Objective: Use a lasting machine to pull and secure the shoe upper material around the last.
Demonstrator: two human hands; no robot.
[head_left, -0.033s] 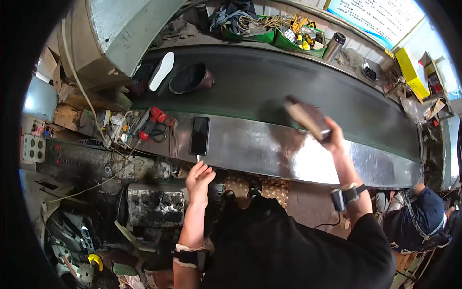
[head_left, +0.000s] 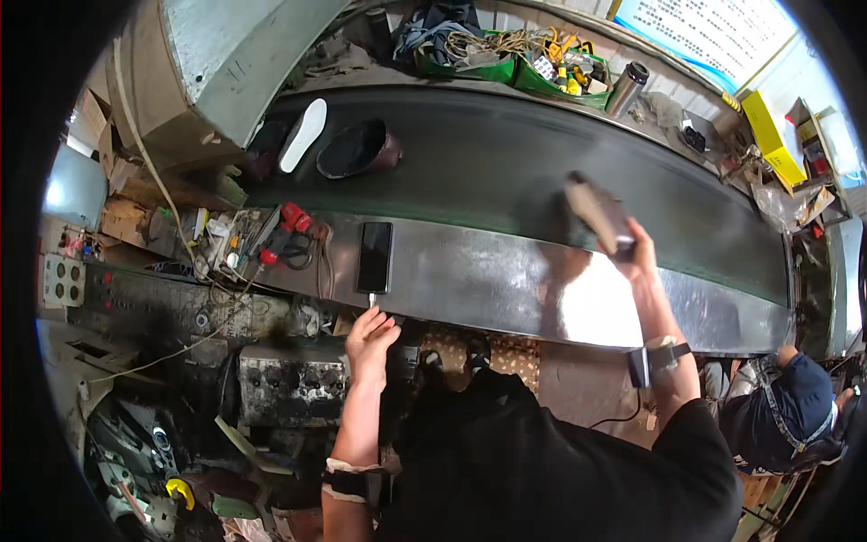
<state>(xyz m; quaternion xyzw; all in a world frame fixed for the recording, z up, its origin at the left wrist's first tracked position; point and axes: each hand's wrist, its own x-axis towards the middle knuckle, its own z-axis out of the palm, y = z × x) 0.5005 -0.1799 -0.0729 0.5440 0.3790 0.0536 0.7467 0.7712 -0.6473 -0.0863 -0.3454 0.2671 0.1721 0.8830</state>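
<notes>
My right hand (head_left: pixel 636 257) grips a brown shoe (head_left: pixel 596 210) by one end, over the near side of the dark conveyor belt (head_left: pixel 479 172). The shoe is blurred, and its pale beige underside shows. My left hand (head_left: pixel 368 341) is at the near edge of the metal ledge (head_left: pixel 461 262), its fingers loosely bent and apart with nothing visible in them. Just beyond the fingertips, a white plug (head_left: pixel 372 299) sits at the lower end of a black phone (head_left: pixel 375 258) lying on the ledge.
On the belt's left lie a white insole (head_left: pixel 303 135) and a dark maroon shoe upper (head_left: pixel 359 149). Red-handled tools (head_left: pixel 293 217) lie left of the phone. Green baskets (head_left: pixel 564 81) and a steel flask (head_left: pixel 629 88) line the back. Another person (head_left: pixel 786 406) sits at the right.
My right hand has shifted slightly right with the shoe, which has turned a little more upright. My left hand has dropped slightly toward me.
</notes>
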